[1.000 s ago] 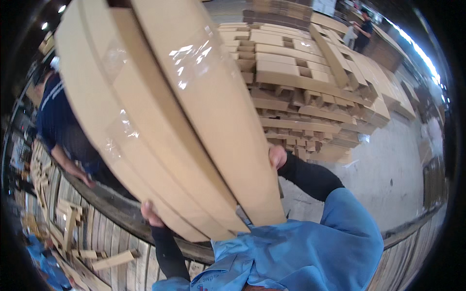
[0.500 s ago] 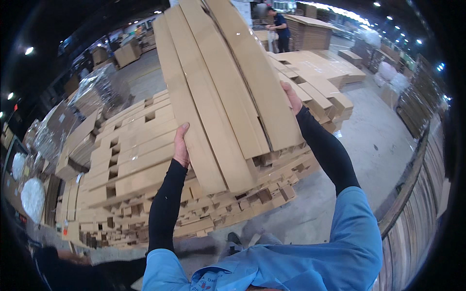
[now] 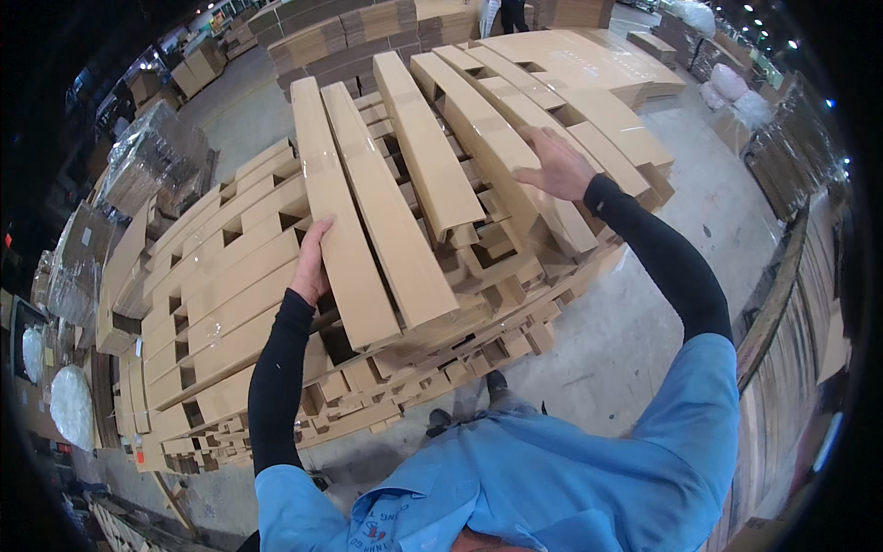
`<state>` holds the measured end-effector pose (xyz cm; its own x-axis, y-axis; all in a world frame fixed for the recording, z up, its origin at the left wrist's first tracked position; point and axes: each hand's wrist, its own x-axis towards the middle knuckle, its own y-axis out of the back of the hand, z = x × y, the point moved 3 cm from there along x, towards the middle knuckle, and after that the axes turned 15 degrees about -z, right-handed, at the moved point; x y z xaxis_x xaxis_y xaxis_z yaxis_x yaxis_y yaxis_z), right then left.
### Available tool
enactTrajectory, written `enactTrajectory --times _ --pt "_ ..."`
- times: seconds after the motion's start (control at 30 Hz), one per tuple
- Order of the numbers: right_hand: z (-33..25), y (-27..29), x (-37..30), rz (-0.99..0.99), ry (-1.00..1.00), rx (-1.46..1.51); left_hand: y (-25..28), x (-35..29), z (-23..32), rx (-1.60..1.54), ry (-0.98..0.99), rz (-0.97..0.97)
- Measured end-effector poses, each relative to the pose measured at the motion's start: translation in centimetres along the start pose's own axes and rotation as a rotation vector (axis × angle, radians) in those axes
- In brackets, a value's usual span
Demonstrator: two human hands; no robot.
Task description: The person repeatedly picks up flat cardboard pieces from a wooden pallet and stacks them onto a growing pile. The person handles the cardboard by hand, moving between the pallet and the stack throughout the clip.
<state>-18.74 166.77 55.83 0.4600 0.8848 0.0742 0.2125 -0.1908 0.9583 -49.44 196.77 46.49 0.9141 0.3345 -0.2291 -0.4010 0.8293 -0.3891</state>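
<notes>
Four long, narrow folded cardboard pieces lie side by side across the stack, with gaps between them. My left hand [image 3: 311,264] is at the near left edge of the leftmost cardboard piece [image 3: 345,225], thumb up along its side and the other fingers mostly hidden. Next to it lie a second piece [image 3: 391,216] and a third piece [image 3: 428,147], which is set apart and ends farther away. My right hand [image 3: 558,166], fingers spread, is at the upper right side of the rightmost piece [image 3: 501,152]; whether it touches cannot be told.
Below is a broad stack of similar cardboard pieces [image 3: 244,285] with openings between them. Flat cardboard sheets [image 3: 589,60] lie at the far right. Plastic-wrapped bundles [image 3: 156,166] stand at left, upright boards [image 3: 782,432] at right. A person's legs [image 3: 513,15] show at the back.
The cardboard pieces, held up together between both hands before, now rest on the stack and have spread apart. My right hand has loosened and opened; my left hand has moved down and left.
</notes>
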Motion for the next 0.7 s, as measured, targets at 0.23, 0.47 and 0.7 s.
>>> enactTrajectory --times 0.23,0.47,0.7 --pt "-7.8 -2.2 9.5 -0.29 0.079 0.12 -0.6 2.1 0.9 -0.005 0.026 -0.011" --pt "-6.7 -5.6 11.8 -0.3 -0.019 0.003 -2.5 6.4 -0.8 -0.059 0.084 -0.117" --pt "-7.1 -0.7 0.5 -0.302 0.107 -0.189 -6.0 6.7 -0.9 0.145 -0.036 0.014"
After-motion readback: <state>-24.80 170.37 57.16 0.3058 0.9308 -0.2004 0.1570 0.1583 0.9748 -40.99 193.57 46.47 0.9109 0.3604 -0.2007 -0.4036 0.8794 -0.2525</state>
